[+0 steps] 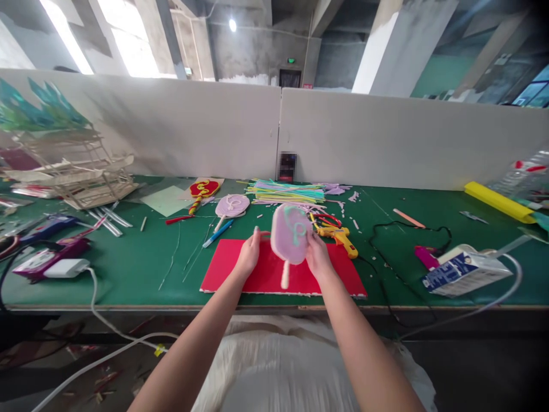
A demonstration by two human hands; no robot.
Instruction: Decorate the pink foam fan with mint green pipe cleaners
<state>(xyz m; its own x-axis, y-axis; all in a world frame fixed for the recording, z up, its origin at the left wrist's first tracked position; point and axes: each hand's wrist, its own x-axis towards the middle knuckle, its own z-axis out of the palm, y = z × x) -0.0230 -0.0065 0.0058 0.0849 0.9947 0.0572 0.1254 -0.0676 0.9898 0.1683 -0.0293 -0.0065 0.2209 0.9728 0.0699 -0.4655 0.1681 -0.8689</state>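
My right hand grips a lilac paddle-shaped fan by its right edge, thumb on the front. The fan has a mint-green curl on its face and a short pale handle pointing down. It is tilted above a red board. Just left of the fan is my left hand, thumb raised and apart; its other fingers are mostly hidden, with a thin reddish shape between hand and fan. Behind lie a similar lilac fan with a pale curl, a blue pen and a yellow glue gun.
Coloured strips are heaped at the back, near a red-and-yellow fan. A stick-built rack and a purple power strip stand left. A blue-white carton and a black cable lie right.
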